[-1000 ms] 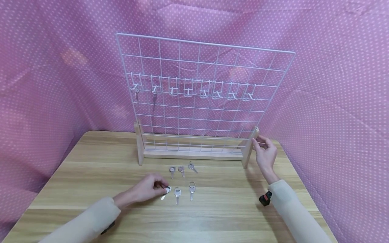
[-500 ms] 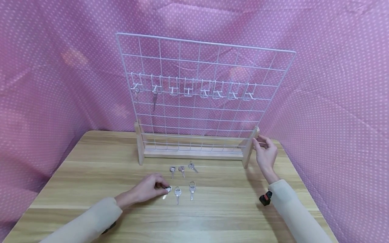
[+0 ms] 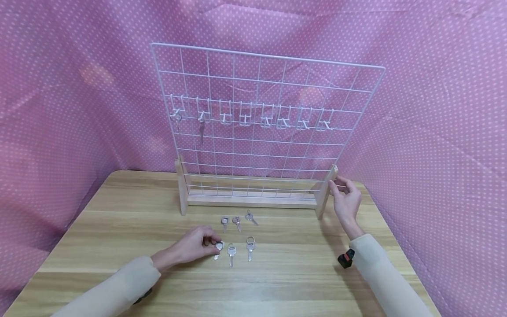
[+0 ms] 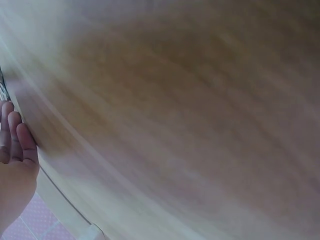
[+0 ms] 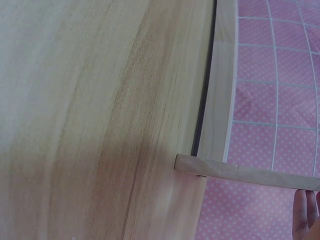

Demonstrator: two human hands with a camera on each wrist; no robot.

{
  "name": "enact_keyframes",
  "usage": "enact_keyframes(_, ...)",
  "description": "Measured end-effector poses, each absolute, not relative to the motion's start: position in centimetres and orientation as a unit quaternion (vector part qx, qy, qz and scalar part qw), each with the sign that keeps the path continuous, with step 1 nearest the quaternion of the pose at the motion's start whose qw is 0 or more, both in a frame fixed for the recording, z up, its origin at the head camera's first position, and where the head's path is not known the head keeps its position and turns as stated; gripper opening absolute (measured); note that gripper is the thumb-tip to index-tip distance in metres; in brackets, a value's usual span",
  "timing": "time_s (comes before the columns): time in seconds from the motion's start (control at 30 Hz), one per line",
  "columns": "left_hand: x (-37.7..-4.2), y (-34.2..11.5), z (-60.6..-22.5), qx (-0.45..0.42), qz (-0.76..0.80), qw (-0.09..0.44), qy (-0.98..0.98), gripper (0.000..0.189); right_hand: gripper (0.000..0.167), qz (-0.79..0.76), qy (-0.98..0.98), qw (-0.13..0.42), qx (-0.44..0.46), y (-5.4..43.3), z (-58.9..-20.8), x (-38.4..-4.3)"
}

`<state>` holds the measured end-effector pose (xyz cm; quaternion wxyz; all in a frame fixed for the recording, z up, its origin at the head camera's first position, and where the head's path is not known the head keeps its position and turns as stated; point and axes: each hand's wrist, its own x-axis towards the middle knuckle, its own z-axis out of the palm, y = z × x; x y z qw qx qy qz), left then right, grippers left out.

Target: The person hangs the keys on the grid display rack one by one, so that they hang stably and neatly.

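My left hand (image 3: 211,243) lies on the wooden table (image 3: 119,220) and pinches the head of a silver key (image 3: 218,248) that is flat on the wood. Several more keys lie beside it, the nearest (image 3: 231,253) just to its right. In the left wrist view only blurred wood and my left fingers (image 4: 15,145) show. My right hand (image 3: 336,183) holds the right wooden post (image 3: 325,196) of the white wire rack (image 3: 261,119). That post (image 5: 240,172) and my right fingertips (image 5: 304,215) appear in the right wrist view.
A row of white hooks (image 3: 249,119) crosses the rack; two keys (image 3: 178,119) (image 3: 202,127) hang on the leftmost hooks. Three small keys (image 3: 236,221) lie nearer the rack's base. Pink dotted fabric (image 3: 435,132) closes in the table on all sides.
The key under my left fingers has turned slightly, its blade now pointing more toward me. My right hand has stayed on the rack's post.
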<state>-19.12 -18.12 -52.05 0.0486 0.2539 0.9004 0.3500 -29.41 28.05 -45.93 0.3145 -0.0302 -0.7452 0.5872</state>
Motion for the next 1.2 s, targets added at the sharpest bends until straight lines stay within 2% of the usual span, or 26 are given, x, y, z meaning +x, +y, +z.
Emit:
enact_keyframes(0.23, -19.4, -17.8, -52.1, 0.264, 0.336, 0.038, 0.904, 0.024, 0.028, 0.573, -0.757, 0.313, -0.031, 26.7, -43.7, -27.7)
enact_keyframes(0.43, -19.4, -17.8, -52.1, 0.261, 0.332, 0.037, 0.906, 0.016, 0.027, 0.581, -0.75, 0.315, -0.024, 26.6, -43.5, -27.5)
enact_keyframes(0.93, -19.3, -18.1, -51.9, 0.26, 0.341, 0.018, 0.903, 0.008, 0.029, 0.588, -0.744, 0.317, -0.028, 28.1, -45.8, -29.5)
enact_keyframes(1.2, -19.0, -18.0, -51.2, 0.222, 0.382, 0.008, 0.897, 0.005, 0.03, 0.593, -0.741, 0.317, -0.017, 28.1, -46.1, -29.5)
